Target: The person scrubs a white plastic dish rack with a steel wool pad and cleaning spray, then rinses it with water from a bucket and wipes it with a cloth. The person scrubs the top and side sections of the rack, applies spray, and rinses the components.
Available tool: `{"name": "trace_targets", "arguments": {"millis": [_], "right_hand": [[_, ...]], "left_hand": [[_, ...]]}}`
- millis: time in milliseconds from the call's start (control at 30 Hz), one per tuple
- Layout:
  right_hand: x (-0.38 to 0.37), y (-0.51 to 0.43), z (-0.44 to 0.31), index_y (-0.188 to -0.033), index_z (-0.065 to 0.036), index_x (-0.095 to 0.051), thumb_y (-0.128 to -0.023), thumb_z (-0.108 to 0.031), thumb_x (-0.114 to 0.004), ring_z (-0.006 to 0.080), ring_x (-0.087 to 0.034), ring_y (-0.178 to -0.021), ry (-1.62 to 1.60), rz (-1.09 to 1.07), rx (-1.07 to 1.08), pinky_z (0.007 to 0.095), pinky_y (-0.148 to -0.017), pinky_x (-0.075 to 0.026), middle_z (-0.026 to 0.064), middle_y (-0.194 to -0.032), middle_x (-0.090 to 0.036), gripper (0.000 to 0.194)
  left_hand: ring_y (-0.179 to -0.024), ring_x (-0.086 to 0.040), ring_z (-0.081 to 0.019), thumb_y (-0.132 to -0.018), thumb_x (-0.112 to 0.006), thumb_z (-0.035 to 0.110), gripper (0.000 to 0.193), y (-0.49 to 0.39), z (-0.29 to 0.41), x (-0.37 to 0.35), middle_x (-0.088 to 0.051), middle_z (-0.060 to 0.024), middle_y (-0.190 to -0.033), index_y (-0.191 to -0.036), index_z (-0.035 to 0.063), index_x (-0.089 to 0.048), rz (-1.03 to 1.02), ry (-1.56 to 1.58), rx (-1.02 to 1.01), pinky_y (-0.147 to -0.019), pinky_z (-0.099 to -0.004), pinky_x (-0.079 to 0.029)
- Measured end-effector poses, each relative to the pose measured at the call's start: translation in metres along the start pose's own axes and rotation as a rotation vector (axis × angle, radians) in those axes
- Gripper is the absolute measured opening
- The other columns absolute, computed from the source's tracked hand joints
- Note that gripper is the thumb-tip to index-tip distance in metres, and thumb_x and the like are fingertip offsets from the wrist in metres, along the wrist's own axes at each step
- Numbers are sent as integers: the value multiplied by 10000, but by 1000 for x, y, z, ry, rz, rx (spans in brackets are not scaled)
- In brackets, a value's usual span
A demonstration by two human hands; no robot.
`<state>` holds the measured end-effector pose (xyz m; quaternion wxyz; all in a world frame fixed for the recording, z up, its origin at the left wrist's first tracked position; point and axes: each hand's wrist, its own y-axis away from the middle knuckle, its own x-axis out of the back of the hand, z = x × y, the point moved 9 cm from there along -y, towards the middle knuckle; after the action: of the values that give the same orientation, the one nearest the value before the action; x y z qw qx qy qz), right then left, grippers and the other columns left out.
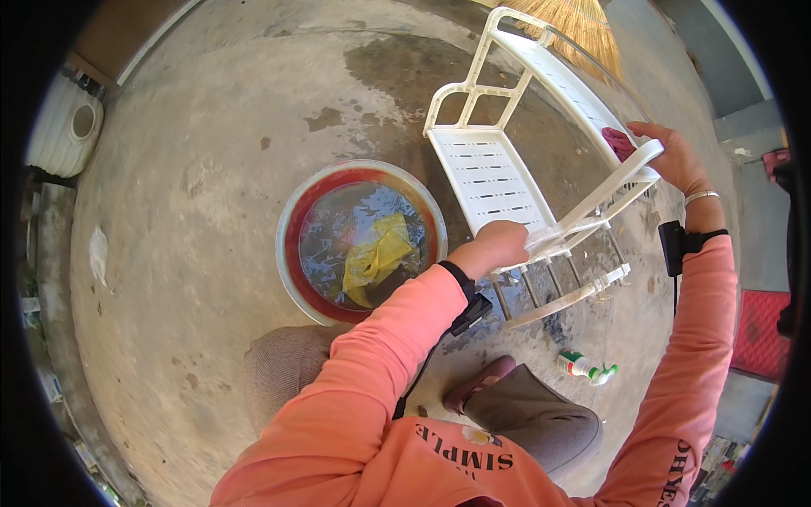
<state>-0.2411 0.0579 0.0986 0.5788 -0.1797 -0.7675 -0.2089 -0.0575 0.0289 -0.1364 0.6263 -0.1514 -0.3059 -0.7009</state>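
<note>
A white plastic shelf rack (491, 171) with slotted shelves and metal rods stands tilted on the wet floor before me. My left hand (504, 244) is closed on the rack's frame at the near corner of the lower shelf. At the upper shelf's near end, my right hand (675, 155) grips the curved end rail. Close to its fingers a dark pink cloth (618, 143) lies against the upper shelf. Left of the rack sits a metal basin (293, 288) with a red inner wall and water in it. A yellow cloth (378, 256) lies in the water.
A spray bottle (578, 364) lies on the concrete near my foot. Beyond the rack is a straw broom (580, 32). A white plastic container (63, 130) stands far left, with a crumpled white plastic piece (99, 255) on the floor. A red quilted item (763, 333) is at right.
</note>
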Motion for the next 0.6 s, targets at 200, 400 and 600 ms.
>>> {"name": "trace_targets", "arguments": {"millis": [200,400,600], "right_hand": [[-15,31,21,-1123,-90,-634,-727,-112,-705,248,-619,-979,16,-13,-119,312,-877,-460,129,-1071,-650,402],[-33,56,2,-1195,-110,-577,-711,-40,-617,287,-591,-1020,40,-127,22,332,-893,-454,153,-1138,-607,491],[-53,62,23,-1332,-62,-426,-744,-147,-606,288,-551,-1095,-502,-438,-255,306,-905,-440,180,-1220,-534,621]], "left_hand": [[-757,-626,-352,-707,-610,259,299,5,-4,-1,-641,-189,-791,-878,21,-664,-23,-84,-20,-695,-426,-491],[-801,-625,-349,-692,-609,235,294,13,-19,-28,-648,-184,-833,-895,28,-662,-82,-68,29,-721,-426,-490],[-786,-620,-356,-699,-593,215,259,22,-39,-53,-644,-179,-814,-888,47,-652,-132,-53,60,-716,-448,-488]]}}
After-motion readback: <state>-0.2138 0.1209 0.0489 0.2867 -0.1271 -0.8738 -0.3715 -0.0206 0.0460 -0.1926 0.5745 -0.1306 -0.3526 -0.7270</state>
